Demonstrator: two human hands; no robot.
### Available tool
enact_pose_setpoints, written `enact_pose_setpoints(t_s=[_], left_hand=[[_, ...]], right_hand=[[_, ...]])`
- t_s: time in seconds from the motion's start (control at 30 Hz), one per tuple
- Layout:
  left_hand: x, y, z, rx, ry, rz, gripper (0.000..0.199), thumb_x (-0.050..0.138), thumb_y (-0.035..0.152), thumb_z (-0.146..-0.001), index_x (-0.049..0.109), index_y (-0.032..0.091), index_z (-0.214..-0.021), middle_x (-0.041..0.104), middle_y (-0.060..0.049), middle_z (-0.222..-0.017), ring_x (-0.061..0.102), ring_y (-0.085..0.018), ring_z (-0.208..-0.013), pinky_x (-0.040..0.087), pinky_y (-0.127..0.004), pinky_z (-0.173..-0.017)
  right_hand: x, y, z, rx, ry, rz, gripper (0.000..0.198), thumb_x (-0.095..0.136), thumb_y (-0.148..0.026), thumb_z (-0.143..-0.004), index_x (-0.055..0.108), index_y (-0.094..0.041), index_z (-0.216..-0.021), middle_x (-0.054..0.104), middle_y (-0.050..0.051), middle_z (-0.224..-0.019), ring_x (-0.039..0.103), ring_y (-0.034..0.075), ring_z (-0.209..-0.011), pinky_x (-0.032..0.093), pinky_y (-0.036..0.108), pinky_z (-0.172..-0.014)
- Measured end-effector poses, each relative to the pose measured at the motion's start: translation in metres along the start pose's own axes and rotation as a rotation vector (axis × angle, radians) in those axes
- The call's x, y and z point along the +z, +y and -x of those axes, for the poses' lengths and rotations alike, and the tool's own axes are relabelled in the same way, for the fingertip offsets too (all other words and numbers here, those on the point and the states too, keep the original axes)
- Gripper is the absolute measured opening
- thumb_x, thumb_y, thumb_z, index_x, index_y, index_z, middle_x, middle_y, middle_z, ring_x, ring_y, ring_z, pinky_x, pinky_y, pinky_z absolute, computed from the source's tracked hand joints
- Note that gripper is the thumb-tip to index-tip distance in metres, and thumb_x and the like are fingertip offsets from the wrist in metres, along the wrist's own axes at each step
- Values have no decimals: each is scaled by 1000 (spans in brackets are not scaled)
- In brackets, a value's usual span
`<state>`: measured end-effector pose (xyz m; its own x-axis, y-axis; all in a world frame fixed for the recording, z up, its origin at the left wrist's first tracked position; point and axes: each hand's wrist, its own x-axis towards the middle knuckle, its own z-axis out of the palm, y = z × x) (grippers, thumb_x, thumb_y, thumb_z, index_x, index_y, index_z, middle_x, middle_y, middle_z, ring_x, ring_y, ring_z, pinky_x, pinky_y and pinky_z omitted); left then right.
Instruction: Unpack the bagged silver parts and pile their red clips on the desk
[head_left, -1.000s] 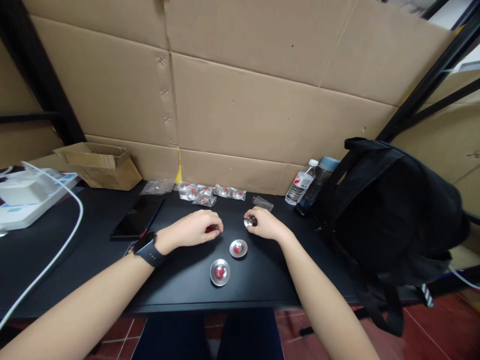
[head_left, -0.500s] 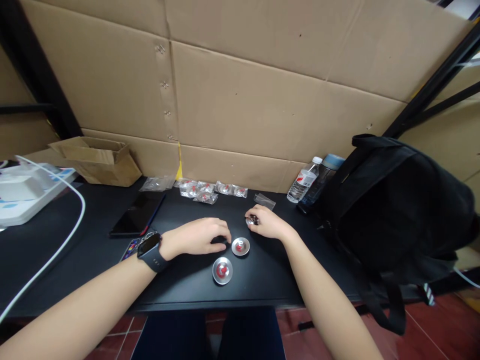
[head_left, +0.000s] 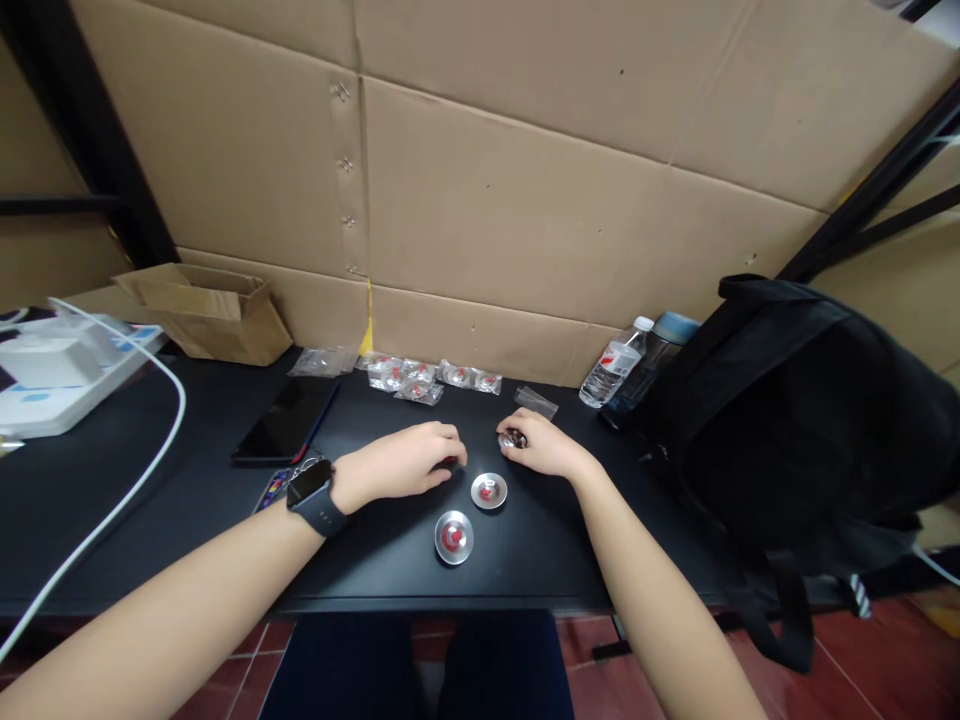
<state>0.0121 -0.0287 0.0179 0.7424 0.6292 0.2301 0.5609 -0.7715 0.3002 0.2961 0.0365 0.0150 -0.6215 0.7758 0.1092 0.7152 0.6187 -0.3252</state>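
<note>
From my end, this reads as the middle of sorting or handling small metal pieces on the black tabletop (head_left: 390,580). The right grip (head_left: 547,443), a bare hand, has thumb and fingertips clamped on a small shiny silver piece with a dark brown patch (head_left: 513,439). Left grip (head_left: 405,460) hovers over or rests on the surface, can't tell which; its thumb and fingers curl around a bit of red, and I honestly can't tell if they're closed on it. Nearer the front edge sit two shallow round silver metal discs with red centres, one (head_left: 489,491) between the hands, the other (head_left: 454,538) just beside it, closer to me. More red-and-silver pieces in clear plastic packets (head_left: 424,376) lie along the cardboard wall (head_left: 525,200). I'd say any next move calls for a light fingertip pinch, without bumping those loose discs.
</note>
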Motion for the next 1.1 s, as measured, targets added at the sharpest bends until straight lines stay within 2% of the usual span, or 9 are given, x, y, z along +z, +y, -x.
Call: enact_pose_setpoints(t_s=[0.1, 0.3, 0.43, 0.57, 0.77, 0.83, 0.9, 1.0, 1.1], left_hand=[[2, -8, 0, -44, -13, 5, 20, 64, 8, -90, 74, 20, -104, 70, -6, -106, 69, -21, -97, 51, -30, -88], [4, -14, -2, -10, 39, 12, 25, 57, 3, -92, 75, 19, -98, 73, -6, -100, 69, -19, -91, 50, -28, -86], [-2, -16, -1, 15, 75, 17, 24, 54, 6, -94, 74, 19, -97, 73, -6, -96, 68, -17, -85, 50, -26, -81], [-11, -22, 2, 12, 54, 21, 20, 57, 12, -93, 75, 20, -97, 74, -4, -91, 68, -16, -81, 50, -25, -78], [-18, -37, 6, -33, 75, -1, 42, 42, 2, -86, 76, 21, -101, 76, -5, -99, 70, -18, -92, 52, -28, -87], [-18, -41, 8, -56, 58, -33, 43, 42, 2, -85, 76, 21, -104, 75, -5, -102, 69, -19, -95, 52, -30, -90], [-17, -44, 9, -69, 53, -40, 46, 43, 1, -83, 76, 21, -107, 74, -5, -105, 68, -20, -99, 51, -32, -95], [-17, -44, 10, -69, 68, -13, 55, 41, -3, -75, 75, 22, -109, 74, -5, -110, 67, -20, -106, 50, -33, -100], [-17, -41, 9, -77, 56, -14, 59, 40, -5, -71, 75, 23, -110, 74, -5, -112, 66, -20, -108, 49, -33, -101]], right_hand=[[-1, -1, 0, 10, 0, -7, 30, 74, -21, -85, 73, -16, -114, 66, 12, -111, 66, 23, -102, 51, 36, -99], [-1, -2, 0, 21, 5, -7, 28, 75, -21, -84, 73, -16, -112, 67, 11, -109, 67, 22, -98, 51, 34, -95], [-2, -4, 1, 12, 7, -9, 26, 75, -20, -84, 74, -16, -110, 67, 11, -107, 66, 22, -98, 51, 34, -95], [-2, -3, 1, 0, -5, -11, 29, 75, -21, -84, 73, -16, -112, 66, 12, -108, 65, 24, -100, 50, 37, -98], [-6, -14, 3, -100, 108, -84, 30, 66, -19, -92, 70, -18, -122, 64, 12, -121, 63, 23, -115, 46, 38, -106], [-9, -22, 4, -165, 56, -138, 27, 66, -19, -92, 72, -19, -118, 67, 9, -117, 66, 20, -104, 50, 34, -99], [-12, -31, 6, -253, -78, -180, 27, 72, -21, -88, 74, -22, -115, 69, 7, -113, 66, 19, -97, 51, 32, -93], [-14, -40, 10, -353, -240, -192, 32, 81, -27, -81, 76, -24, -112, 69, 5, -117, 66, 21, -106, 48, 33, -99], [-13, -42, 11, -371, -286, -173, 30, 83, -29, -79, 77, -26, -109, 67, 5, -123, 65, 22, -111, 44, 35, -106]])
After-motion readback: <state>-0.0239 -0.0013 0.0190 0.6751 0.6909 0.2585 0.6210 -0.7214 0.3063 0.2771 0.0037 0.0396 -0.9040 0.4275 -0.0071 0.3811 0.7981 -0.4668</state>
